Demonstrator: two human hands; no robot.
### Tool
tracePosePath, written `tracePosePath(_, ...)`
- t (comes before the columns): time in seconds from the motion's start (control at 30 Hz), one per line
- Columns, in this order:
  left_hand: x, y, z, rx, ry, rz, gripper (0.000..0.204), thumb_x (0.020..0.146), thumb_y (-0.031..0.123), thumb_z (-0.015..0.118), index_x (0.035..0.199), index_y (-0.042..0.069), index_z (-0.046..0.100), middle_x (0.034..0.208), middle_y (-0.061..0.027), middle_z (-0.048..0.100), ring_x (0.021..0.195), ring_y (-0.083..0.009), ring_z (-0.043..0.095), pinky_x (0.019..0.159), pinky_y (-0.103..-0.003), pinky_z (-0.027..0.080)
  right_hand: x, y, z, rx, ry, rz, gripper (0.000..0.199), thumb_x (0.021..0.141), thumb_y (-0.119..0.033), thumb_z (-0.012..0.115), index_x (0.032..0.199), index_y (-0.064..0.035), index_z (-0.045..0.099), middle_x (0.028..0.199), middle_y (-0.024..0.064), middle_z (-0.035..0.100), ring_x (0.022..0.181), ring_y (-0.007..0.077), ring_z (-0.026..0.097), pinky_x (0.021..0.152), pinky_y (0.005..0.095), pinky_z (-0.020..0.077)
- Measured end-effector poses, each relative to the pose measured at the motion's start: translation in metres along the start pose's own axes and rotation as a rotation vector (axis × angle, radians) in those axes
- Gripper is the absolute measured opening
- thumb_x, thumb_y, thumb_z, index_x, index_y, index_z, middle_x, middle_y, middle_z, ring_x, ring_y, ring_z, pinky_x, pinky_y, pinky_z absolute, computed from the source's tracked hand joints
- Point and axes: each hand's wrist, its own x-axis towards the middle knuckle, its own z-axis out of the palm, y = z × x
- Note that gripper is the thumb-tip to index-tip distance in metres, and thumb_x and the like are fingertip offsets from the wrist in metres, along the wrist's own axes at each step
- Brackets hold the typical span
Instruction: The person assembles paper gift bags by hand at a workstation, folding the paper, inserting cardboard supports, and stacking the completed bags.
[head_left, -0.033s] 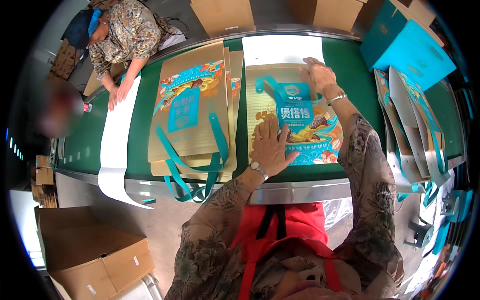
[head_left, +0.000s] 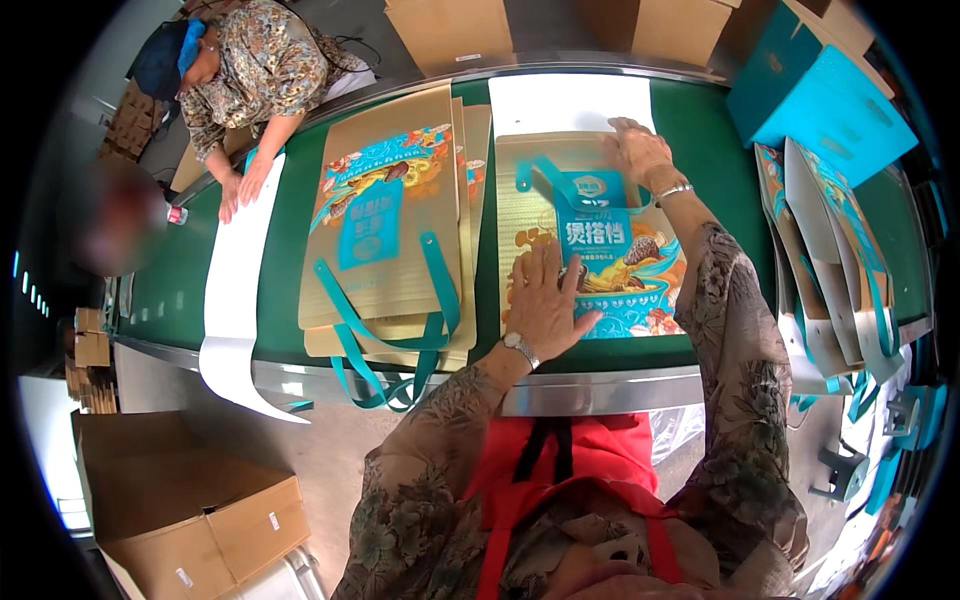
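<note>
A flat gold paper gift bag (head_left: 520, 205) with a printed teal and food picture lies in front of me on the green table. My left hand (head_left: 546, 300) rests flat on its lower left part, fingers spread and holding nothing. At the bag's upper right corner lies my right hand (head_left: 642, 158), open with its fingers stretched toward the far side. A teal ribbon handle (head_left: 545, 172) loops across the bag's upper part, and its right end runs close to my right hand. Beyond the bag's top edge a white sheet (head_left: 570, 103) shows; I cannot tell whether it is attached.
Several similar bags (head_left: 350, 290) are stacked to the left, ribbons hanging over the table edge (head_left: 600, 388). More bags (head_left: 830, 260) lean at the right beside a teal box (head_left: 815, 105). Far left, a co-worker's hands (head_left: 245, 192) press a long white strip (head_left: 230, 290). A cardboard box (head_left: 200, 530) stands below.
</note>
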Motion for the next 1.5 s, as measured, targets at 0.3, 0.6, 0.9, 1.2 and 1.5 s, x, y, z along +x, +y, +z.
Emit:
tracePosePath(0.3,-0.002,0.002,-0.012,-0.114,0.056,0.040,0.077,0.087,0.052,0.074,0.141,0.003,0.051,0.152,-0.0239,0.041,0.144,-0.0453,0.034,0.116,-0.066,0.026,0.033,-0.007,-0.009,-0.244,-0.210,-0.159,0.073,0.087,-0.070,0.065,0.130,-0.0105,0.069,0.134,0.0199,0.063,0.138,0.0367,0.052,0.118,0.0564,0.0349)
tracePosePath(0.6,-0.002,0.003,-0.009,-0.086,0.086,0.075,0.071,0.086,0.048,0.074,0.136,0.003,0.054,0.148,-0.0225,0.044,0.138,-0.0414,0.040,0.116,-0.064,0.028,0.045,-0.010,-0.025,-0.046,-0.440,-0.037,0.093,0.076,-0.087,0.065,0.119,-0.0058,0.072,0.123,0.0186,0.071,0.121,0.0342,0.065,0.100,0.0493,0.0500)
tracePosePath(0.9,-0.002,0.001,-0.006,-0.122,0.112,0.080,0.068,0.085,0.044,0.076,0.135,0.005,0.053,0.145,-0.0215,0.045,0.138,-0.0396,0.041,0.117,-0.063,0.027,0.035,-0.016,-0.090,0.110,-0.614,-0.174,0.101,0.064,-0.087,0.077,0.120,-0.0036,0.069,0.113,0.0179,0.072,0.102,0.0321,0.071,0.086,0.0415,0.0552)
tracePosePath(1.2,-0.024,0.011,-0.053,-0.445,0.548,0.130,0.042,0.091,0.016,0.071,0.130,0.002,0.060,0.133,-0.0198,0.059,0.121,-0.0425,0.056,0.110,-0.051,0.041,-0.129,-0.082,-0.217,-0.207,0.225,-0.408,0.035,0.077,-0.027,0.087,0.101,-0.0050,0.073,0.091,0.0184,0.074,0.097,0.0382,0.072,0.085,0.0480,0.0566)
tracePosePath(1.5,-0.132,0.035,-0.194,-1.030,0.720,-0.043,0.073,0.086,0.021,0.087,0.145,0.005,0.048,0.144,-0.0142,0.056,0.119,-0.0240,0.055,0.086,-0.035,0.052,-0.355,-0.106,-0.210,-0.127,0.198,-0.580,0.050,0.088,-0.054,0.065,0.079,-0.0058,0.060,0.074,0.0107,0.060,0.073,0.0320,0.067,0.062,0.0401,0.0537)
